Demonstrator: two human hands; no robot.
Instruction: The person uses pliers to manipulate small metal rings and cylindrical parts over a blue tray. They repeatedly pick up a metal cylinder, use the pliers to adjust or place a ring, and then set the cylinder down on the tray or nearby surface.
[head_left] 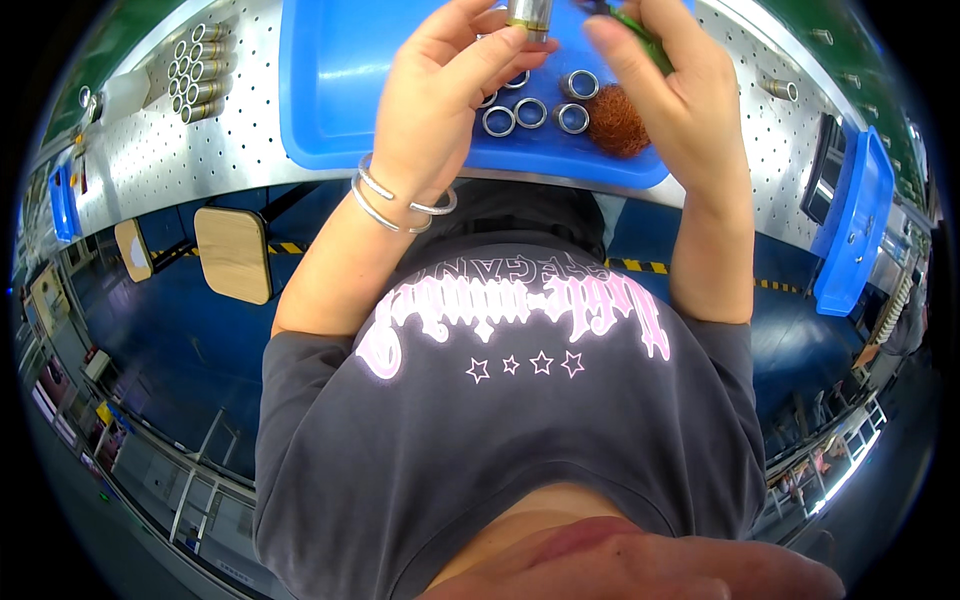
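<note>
At the top edge, my left hand [440, 85] grips a shiny metal sleeve [530, 12] with a yellowish band near its lower end. My right hand [690, 95] is closed around a green-handled tool [648, 45], whose dark tip points toward the sleeve; its kind cannot be made out. Both hands are above a blue tray [330, 120]. Several metal sleeves, such as one sleeve [573, 119] by the tray's near side, stand on end in it. A ball of copper-coloured wire [617, 125] lies beside them, partly behind my right hand.
On the perforated metal table [250, 150], a group of sleeves [203, 70] lies stacked at the left. A single sleeve [780, 90] lies at the right. Further right are a dark flat device [825, 170] and a blue bin [855, 225]. A wooden-topped stool [232, 255] stands below left.
</note>
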